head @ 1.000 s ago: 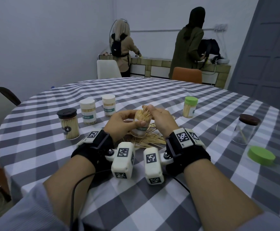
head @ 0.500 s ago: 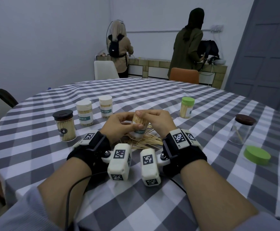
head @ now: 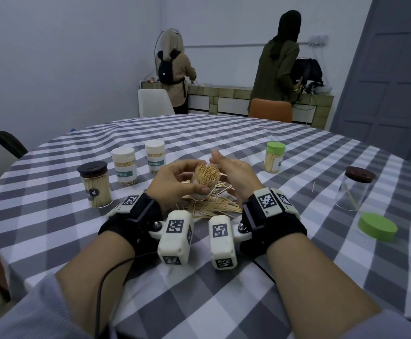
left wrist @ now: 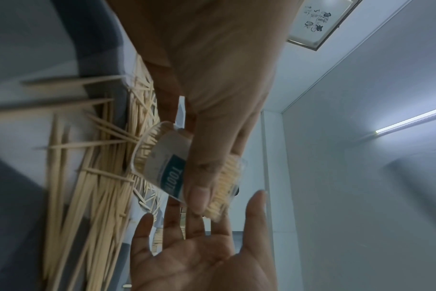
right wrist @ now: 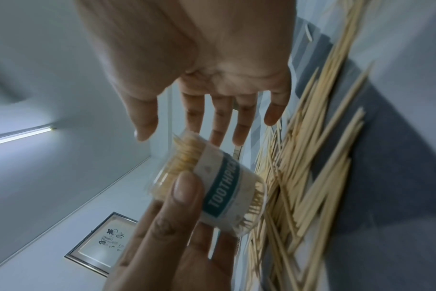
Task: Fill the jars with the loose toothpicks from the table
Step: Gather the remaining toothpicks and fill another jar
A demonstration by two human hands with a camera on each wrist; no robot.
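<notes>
The small clear plastic jar with a teal-banded label (head: 203, 183), packed with toothpicks, is gripped by the left hand (head: 175, 184) and tilted above the loose heap of wooden toothpicks (head: 209, 206), presumably so the contents settle. The right hand (head: 233, 177) is held flat-fingered beside the jar mouth, grasping nothing, seemingly as a guard against spills.

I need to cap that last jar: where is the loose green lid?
In the head view, the round green plastic lid lies flat on the checked tablecloth at the right, just in front of the brown-lidded clear glass jar.

Home dining room | round table in checked tablecloth (head: 224, 302) | dining chairs (head: 270, 110) | tiled counter (head: 236, 92) | framed calligraphy (right wrist: 105, 244)
</notes>
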